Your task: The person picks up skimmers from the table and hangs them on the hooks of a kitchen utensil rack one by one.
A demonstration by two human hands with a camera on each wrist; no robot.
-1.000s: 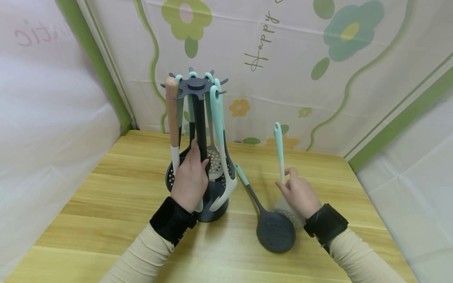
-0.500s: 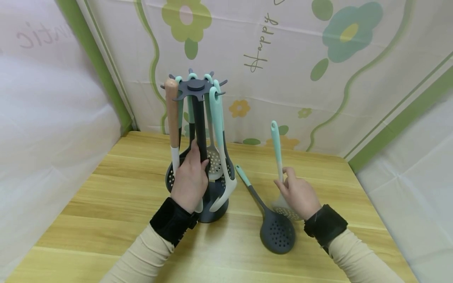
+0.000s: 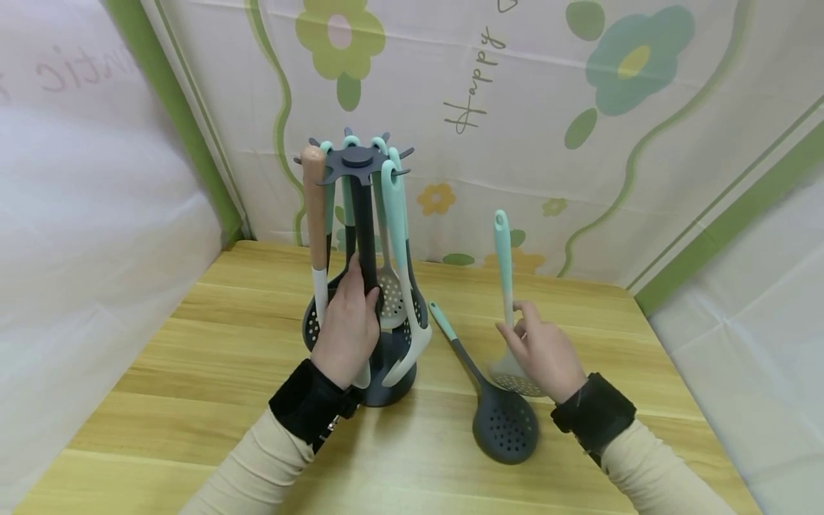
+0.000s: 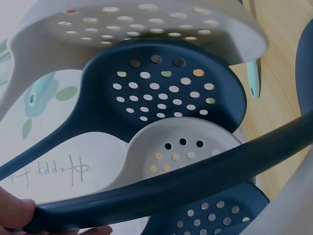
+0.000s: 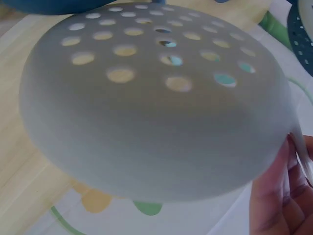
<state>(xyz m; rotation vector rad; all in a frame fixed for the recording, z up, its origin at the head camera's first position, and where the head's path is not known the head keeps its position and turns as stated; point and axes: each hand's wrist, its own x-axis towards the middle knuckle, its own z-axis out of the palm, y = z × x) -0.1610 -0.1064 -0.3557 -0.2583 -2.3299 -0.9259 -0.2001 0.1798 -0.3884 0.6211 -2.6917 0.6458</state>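
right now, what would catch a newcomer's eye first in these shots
The dark utensil rack standing left of centre on the wooden table, hung with mint-handled tools, its post gripped by the left hand. To its right, the right hand holds a pale perforated skimmer upright, above a dark skimmer lying flat on the table.

A dark grey perforated skimmer (image 3: 498,415) with a mint handle tip lies flat on the wooden table (image 3: 193,372), lower right of centre. Behind, across the top of the frame, hangs a white backdrop (image 3: 515,107) with green and teal flowers, green stripes and "Happy" lettering.
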